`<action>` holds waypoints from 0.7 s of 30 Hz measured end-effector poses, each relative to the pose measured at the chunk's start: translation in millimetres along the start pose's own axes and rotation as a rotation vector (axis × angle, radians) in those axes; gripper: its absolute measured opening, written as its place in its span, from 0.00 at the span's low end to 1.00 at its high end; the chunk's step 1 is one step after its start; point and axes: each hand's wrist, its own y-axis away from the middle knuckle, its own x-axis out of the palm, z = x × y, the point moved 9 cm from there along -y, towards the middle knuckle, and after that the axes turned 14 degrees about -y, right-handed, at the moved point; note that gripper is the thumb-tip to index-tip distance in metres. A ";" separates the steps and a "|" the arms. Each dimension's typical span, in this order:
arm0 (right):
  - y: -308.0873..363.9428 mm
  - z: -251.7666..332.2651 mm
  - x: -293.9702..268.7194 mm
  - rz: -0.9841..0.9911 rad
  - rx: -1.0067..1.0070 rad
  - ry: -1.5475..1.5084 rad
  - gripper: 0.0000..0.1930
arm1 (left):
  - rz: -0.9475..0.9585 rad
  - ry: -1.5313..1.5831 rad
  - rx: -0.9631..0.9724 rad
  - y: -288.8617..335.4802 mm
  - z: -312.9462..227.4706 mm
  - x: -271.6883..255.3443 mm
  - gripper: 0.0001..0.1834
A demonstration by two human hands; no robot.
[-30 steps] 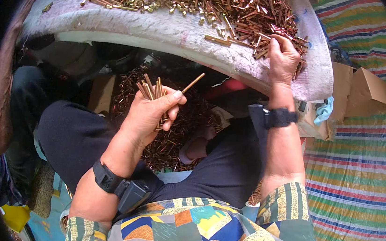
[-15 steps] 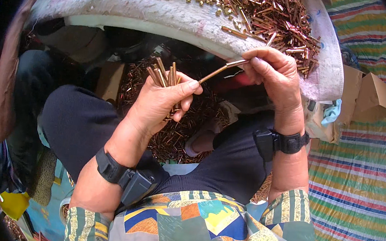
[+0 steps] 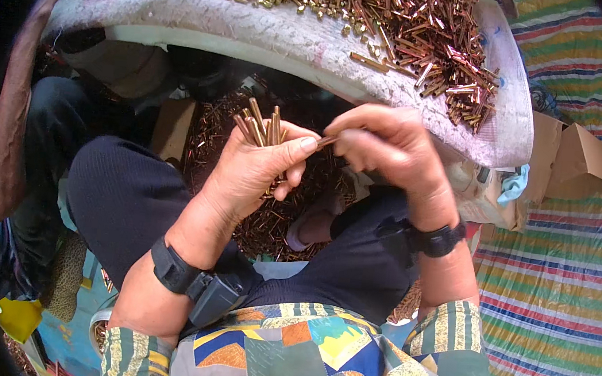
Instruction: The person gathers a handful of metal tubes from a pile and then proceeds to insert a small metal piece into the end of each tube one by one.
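My left hand (image 3: 248, 164) is closed round a bunch of thin copper-coloured metal tubes (image 3: 260, 123), their ends sticking up above the fingers. Between its thumb and forefinger it pinches one more metal tube (image 3: 326, 141), which points toward my right hand. My right hand (image 3: 386, 145), blurred by motion, has its fingers curled at the far end of that tube. Hand and fingers hide most of this tube. Ahead, a heap of similar tubes (image 3: 447, 49) and small brass-coloured pieces (image 3: 291, 0) lies on a pale cloth-covered work surface (image 3: 208, 23).
Many more tubes (image 3: 268, 225) lie below, between my legs. Cardboard (image 3: 582, 162) and a light-blue cloth (image 3: 514, 185) are at the right, beside striped sheeting (image 3: 562, 289). Another person's arm (image 3: 11, 121) and dark-clothed leg (image 3: 59, 118) are at the left.
My right hand has moved left and down, close to my left fingertips. Much less of the pinched tube shows between the hands. My left hand has hardly moved.
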 end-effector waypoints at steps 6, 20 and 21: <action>-23.8 27.7 -38.9 -0.202 -0.155 0.036 0.06 | 0.011 0.027 0.012 2.3 -4.4 -7.6 0.07; -95.6 9.6 -91.6 -0.392 -0.118 1.360 0.07 | -0.037 0.081 -0.011 -4.9 -2.7 -16.6 0.08; -96.5 8.5 -91.7 -0.383 -0.095 1.382 0.06 | -0.035 0.081 -0.009 -5.0 -2.7 -16.3 0.08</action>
